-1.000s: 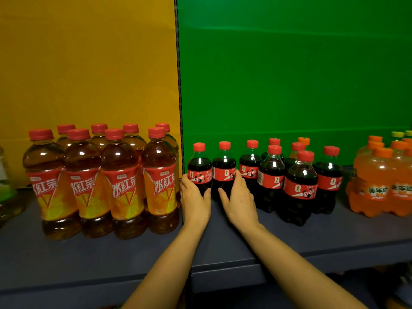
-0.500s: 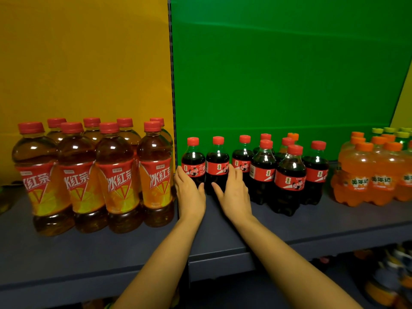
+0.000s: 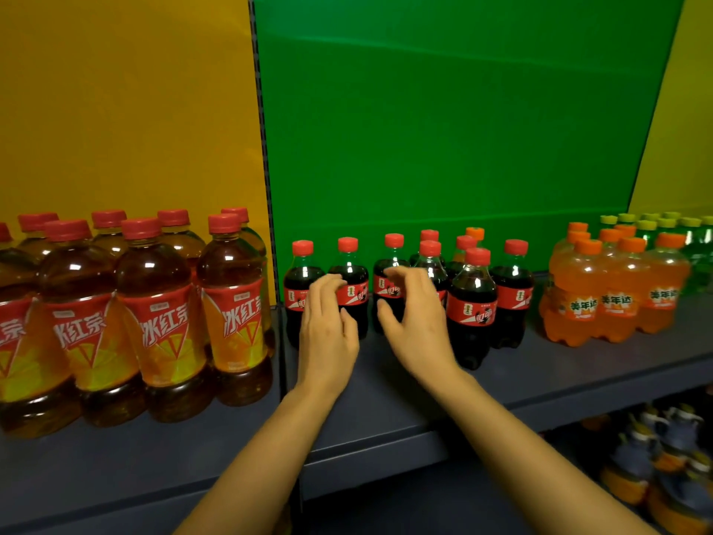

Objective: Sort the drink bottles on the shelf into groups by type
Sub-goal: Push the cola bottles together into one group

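Small dark cola bottles with red caps and red labels (image 3: pixel 472 314) stand clustered midway along the dark grey metal shelf (image 3: pixel 386 403). The left hand (image 3: pixel 328 341) and right hand (image 3: pixel 418 326) hover before the three leftmost, fingers loosely bent, clasping nothing, partly covering their labels. An orange-capped bottle (image 3: pixel 475 233) peeks from behind the cluster. Bare shelf runs along the near edge; large amber tea bottles (image 3: pixel 162 303) crowd left, orange soda bottles (image 3: pixel 582 295) right.

Tea bottles (image 3: pixel 158 303) stand left of cola bottles (image 3: pixel 472 307) on the shelf (image 3: pixel 386 399).
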The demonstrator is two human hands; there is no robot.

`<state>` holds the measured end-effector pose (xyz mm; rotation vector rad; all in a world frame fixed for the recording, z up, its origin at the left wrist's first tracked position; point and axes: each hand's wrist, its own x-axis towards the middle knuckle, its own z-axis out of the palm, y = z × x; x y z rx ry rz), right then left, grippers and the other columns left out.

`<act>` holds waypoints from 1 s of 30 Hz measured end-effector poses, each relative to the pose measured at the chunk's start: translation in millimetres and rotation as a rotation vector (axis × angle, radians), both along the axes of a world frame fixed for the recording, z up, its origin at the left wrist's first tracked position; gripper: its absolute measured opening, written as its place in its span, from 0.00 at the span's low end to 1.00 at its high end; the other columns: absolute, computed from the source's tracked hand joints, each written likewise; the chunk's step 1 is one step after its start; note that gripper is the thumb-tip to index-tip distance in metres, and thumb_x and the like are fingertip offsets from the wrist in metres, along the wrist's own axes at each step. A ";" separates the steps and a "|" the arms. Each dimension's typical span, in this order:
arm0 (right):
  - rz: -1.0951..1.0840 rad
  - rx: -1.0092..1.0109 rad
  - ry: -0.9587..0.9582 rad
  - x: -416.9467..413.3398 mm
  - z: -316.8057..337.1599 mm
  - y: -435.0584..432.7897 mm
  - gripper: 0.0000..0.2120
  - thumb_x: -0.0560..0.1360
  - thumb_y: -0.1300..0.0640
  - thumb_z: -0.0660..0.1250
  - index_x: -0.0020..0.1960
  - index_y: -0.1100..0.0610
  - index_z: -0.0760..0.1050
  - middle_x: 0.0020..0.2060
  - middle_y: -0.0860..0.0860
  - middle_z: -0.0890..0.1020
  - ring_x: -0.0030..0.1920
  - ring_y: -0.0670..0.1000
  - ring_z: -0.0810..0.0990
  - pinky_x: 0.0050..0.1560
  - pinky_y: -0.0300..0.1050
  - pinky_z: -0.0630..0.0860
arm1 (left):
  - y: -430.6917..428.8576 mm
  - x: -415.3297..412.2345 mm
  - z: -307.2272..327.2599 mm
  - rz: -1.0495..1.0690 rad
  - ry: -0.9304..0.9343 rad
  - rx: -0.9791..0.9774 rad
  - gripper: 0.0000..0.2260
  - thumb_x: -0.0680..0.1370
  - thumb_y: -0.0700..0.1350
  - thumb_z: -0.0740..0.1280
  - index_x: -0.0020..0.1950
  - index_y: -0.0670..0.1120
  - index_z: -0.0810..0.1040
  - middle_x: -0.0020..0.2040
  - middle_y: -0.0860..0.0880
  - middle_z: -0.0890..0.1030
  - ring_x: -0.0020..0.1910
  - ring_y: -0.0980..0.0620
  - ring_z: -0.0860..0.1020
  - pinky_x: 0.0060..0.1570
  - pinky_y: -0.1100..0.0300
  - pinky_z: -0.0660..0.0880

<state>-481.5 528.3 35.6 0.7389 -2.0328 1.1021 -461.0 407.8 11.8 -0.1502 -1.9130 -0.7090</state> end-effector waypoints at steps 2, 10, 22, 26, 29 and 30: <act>-0.007 0.065 0.082 -0.9 25.2 18.5 0.17 0.71 0.63 0.67 0.59 0.61 0.71 0.53 0.55 0.75 0.56 0.53 0.74 0.57 0.37 0.66 | 8.4 -0.2 1.4 -0.079 -0.037 -0.047 0.16 0.72 0.32 0.61 0.60 0.37 0.70 0.57 0.41 0.73 0.57 0.53 0.69 0.59 0.66 0.64; -0.116 0.554 -0.152 -48.3 105.3 75.5 0.27 0.69 0.47 0.71 0.63 0.57 0.69 0.59 0.53 0.76 0.59 0.53 0.74 0.60 0.51 0.71 | 49.1 -28.9 46.9 -0.132 -0.326 0.090 0.26 0.76 0.36 0.63 0.71 0.38 0.55 0.71 0.41 0.60 0.71 0.45 0.62 0.67 0.59 0.59; 0.175 0.934 -0.562 -92.6 132.9 71.5 0.21 0.65 0.51 0.76 0.53 0.61 0.77 0.49 0.56 0.82 0.43 0.52 0.78 0.43 0.43 0.76 | 62.2 -87.5 88.2 0.077 -0.622 0.018 0.24 0.78 0.41 0.63 0.70 0.36 0.58 0.68 0.37 0.67 0.67 0.40 0.67 0.62 0.53 0.64; 0.171 0.992 -0.578 -96.0 133.7 68.3 0.22 0.65 0.50 0.76 0.54 0.59 0.76 0.47 0.52 0.82 0.45 0.53 0.80 0.47 0.46 0.77 | 61.2 -90.7 91.3 0.091 -0.702 0.032 0.21 0.76 0.44 0.66 0.64 0.36 0.63 0.62 0.37 0.73 0.59 0.39 0.73 0.53 0.52 0.70; 0.180 1.040 -0.619 -95.2 133.2 67.8 0.26 0.64 0.50 0.77 0.57 0.57 0.74 0.50 0.52 0.80 0.51 0.55 0.80 0.51 0.47 0.78 | 60.5 -89.6 94.6 0.051 -0.751 0.076 0.24 0.75 0.45 0.67 0.64 0.36 0.62 0.62 0.38 0.73 0.59 0.41 0.74 0.47 0.57 0.68; 0.178 1.058 -0.626 -94.9 133.5 66.6 0.26 0.63 0.50 0.77 0.58 0.57 0.73 0.51 0.53 0.80 0.52 0.56 0.80 0.50 0.47 0.78 | 60.3 -89.5 96.0 0.041 -0.773 0.082 0.24 0.75 0.45 0.67 0.64 0.36 0.61 0.62 0.38 0.72 0.59 0.41 0.73 0.46 0.58 0.67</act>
